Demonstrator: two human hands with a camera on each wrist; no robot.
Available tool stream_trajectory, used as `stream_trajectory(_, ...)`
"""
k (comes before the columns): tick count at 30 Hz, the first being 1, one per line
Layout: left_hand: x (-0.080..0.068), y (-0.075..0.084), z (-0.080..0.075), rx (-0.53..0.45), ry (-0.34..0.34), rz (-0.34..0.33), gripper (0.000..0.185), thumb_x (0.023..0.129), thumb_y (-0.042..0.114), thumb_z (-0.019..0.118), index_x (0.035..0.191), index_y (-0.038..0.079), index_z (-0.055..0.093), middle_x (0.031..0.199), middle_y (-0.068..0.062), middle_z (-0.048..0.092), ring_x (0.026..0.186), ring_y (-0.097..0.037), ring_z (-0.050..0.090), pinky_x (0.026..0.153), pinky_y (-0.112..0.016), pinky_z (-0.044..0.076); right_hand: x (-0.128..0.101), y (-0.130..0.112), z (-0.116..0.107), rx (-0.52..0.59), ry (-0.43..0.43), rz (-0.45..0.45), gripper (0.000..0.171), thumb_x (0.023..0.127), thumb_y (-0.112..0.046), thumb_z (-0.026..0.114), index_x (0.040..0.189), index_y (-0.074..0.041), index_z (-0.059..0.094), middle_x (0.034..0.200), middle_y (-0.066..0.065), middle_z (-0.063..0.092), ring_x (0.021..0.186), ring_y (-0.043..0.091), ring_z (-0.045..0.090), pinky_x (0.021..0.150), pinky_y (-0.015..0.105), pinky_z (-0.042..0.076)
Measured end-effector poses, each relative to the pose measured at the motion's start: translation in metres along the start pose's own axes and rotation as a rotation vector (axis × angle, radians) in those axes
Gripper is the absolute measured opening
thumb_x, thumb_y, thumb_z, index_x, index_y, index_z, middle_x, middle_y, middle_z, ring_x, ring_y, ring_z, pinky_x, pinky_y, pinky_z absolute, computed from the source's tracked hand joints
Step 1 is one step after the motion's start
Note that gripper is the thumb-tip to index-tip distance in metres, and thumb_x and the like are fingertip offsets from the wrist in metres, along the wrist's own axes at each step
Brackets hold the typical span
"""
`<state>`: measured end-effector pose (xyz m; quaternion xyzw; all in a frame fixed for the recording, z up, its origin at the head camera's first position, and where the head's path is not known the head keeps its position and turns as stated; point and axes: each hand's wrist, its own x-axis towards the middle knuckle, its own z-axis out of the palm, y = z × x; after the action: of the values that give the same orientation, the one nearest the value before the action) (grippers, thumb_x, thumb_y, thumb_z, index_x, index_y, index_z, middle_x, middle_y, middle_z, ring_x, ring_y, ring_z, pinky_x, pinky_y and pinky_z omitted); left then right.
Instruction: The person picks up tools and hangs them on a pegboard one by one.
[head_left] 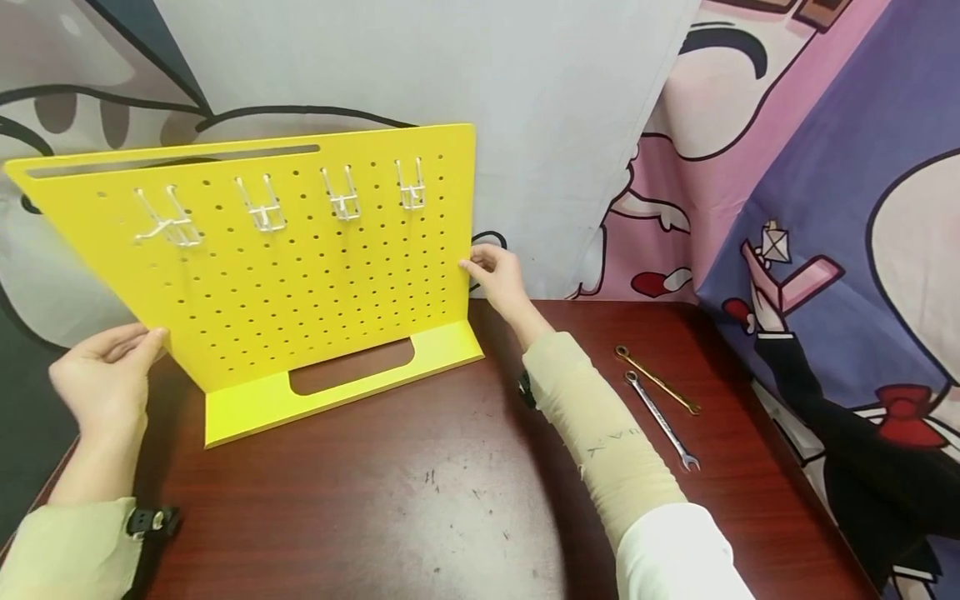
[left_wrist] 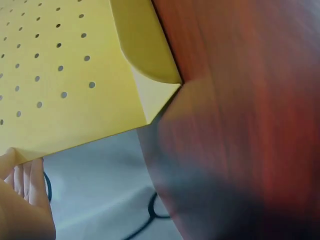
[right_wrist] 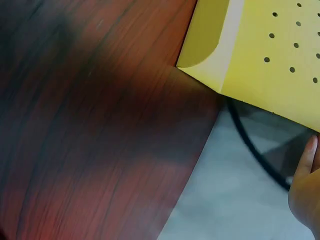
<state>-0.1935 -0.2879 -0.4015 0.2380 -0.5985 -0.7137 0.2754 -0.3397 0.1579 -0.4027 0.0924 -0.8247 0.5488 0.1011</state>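
The yellow board [head_left: 300, 267] is held roughly upright by its two side edges, so that it lies directly between the two hands. Its left edge is pinched low down by the left hand [head_left: 101, 375], the thumb being placed in front and the fingers behind. Its right edge is pinched in the lower half by the right hand [head_left: 501, 279]. Neither hand can be called nearer, since the board is touched by both. Its long axis is slanted, the left end being set closer to the person and the right end farther off. Its foot [head_left: 247, 412] is turned toward the person and appears to be rested on the table [head_left: 390, 508]. White hooks [head_left: 411, 196] are fixed in a row across the board's upper part. To the right of the board, past the right forearm, a gold wrench [head_left: 656, 379] and a silver wrench [head_left: 660, 419] are laid side by side, slanted toward the person. The right hand is nearer to them, but they are touched by neither.
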Motion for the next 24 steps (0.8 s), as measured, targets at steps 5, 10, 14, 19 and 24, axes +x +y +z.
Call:
stream_trajectory(5, 0.000, -0.001, 0.023, 0.081, -0.072, -0.034, 0.035, 0.087, -0.009, 0.077, 0.078, 0.025, 0.077, 0.070, 0.020, 0.073, 0.065, 0.008, 0.070, 0.061, -0.004, 0.054, -0.002, 0.011, -0.025, 0.032, 0.042, 0.029, 0.024, 0.100, -0.012, 0.074, 0.117, 0.005, 0.074, 0.105, 0.017, 0.073, 0.089, 0.012, 0.063, 0.082, 0.021, 0.053)
stream_trajectory(10, -0.002, -0.009, 0.049, 0.147, -0.142, 0.013, 0.037, 0.088, -0.008, 0.077, 0.078, 0.027, 0.074, 0.072, 0.021, 0.071, 0.067, 0.010, 0.069, 0.064, -0.005, 0.055, -0.006, 0.020, -0.052, 0.050, 0.093, 0.070, 0.027, 0.099, -0.011, 0.075, 0.119, 0.007, 0.073, 0.099, 0.005, 0.070, 0.088, 0.005, 0.060, 0.082, 0.016, 0.051)
stream_trajectory(14, -0.005, -0.014, 0.068, 0.229, -0.192, 0.057, 0.038, 0.090, -0.004, 0.077, 0.077, 0.031, 0.071, 0.070, 0.027, 0.069, 0.067, 0.012, 0.068, 0.065, -0.004, 0.055, -0.009, 0.026, -0.073, 0.048, 0.116, 0.074, 0.029, 0.099, -0.010, 0.074, 0.120, 0.009, 0.071, 0.095, -0.004, 0.068, 0.089, 0.004, 0.060, 0.083, 0.016, 0.050)
stream_trajectory(19, -0.009, -0.019, 0.091, 0.331, -0.242, 0.124, 0.026, 0.091, 0.004, 0.079, 0.084, 0.027, 0.072, 0.067, 0.035, 0.064, 0.068, 0.017, 0.065, 0.067, -0.002, 0.053, -0.015, 0.035, -0.096, 0.026, 0.164, 0.081, 0.027, 0.099, -0.009, 0.075, 0.118, 0.009, 0.071, 0.090, -0.011, 0.065, 0.089, 0.002, 0.060, 0.085, 0.014, 0.049)
stream_trajectory(24, -0.015, -0.025, 0.113, 0.374, -0.286, 0.186, 0.021, 0.093, 0.006, 0.079, 0.111, -0.005, 0.077, 0.066, 0.041, 0.059, 0.068, 0.020, 0.062, 0.068, -0.001, 0.052, -0.024, 0.045, -0.116, -0.013, 0.211, 0.083, 0.025, 0.098, -0.010, 0.076, 0.115, 0.008, 0.072, 0.088, -0.012, 0.066, 0.083, 0.002, 0.060, 0.074, 0.013, 0.048)
